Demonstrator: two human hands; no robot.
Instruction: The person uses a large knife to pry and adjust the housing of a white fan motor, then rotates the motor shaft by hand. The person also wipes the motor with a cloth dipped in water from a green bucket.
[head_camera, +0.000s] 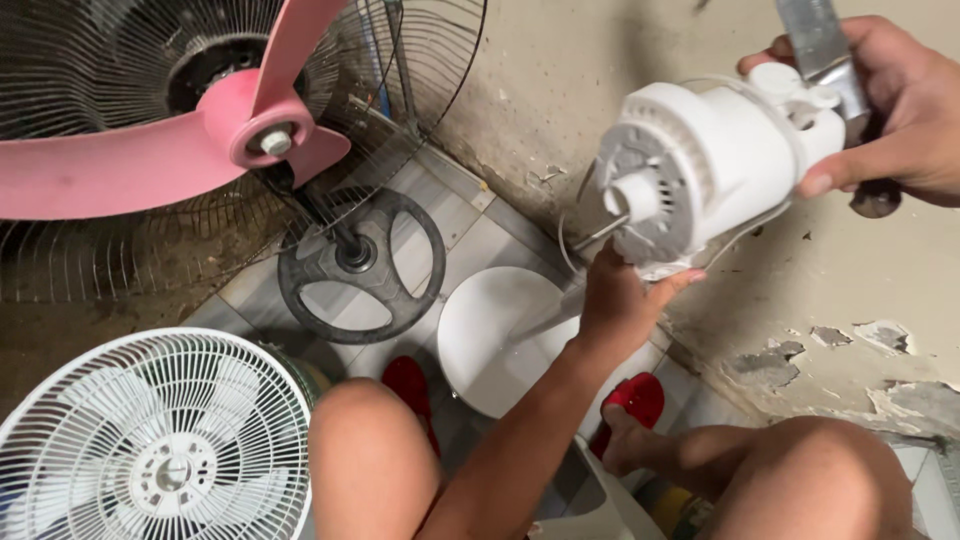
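White fan motor housing (700, 165), mid-disassembly it seems, is gripped underneath by the left hand (620, 300) while the right hand (900, 110) clamps its rear and a metal tool (825, 45).

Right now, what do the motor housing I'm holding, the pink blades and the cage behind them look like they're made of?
Motor housing: white moulded plastic by the look, smooth with a dull sheen and ribbed vents. Pink blades: probably plastic too, one even colour, slightly glossy. Cage: thin dark metal wire, apparently grimy or rusted. The right hand also holds a flat, shiny, likely metal blade.
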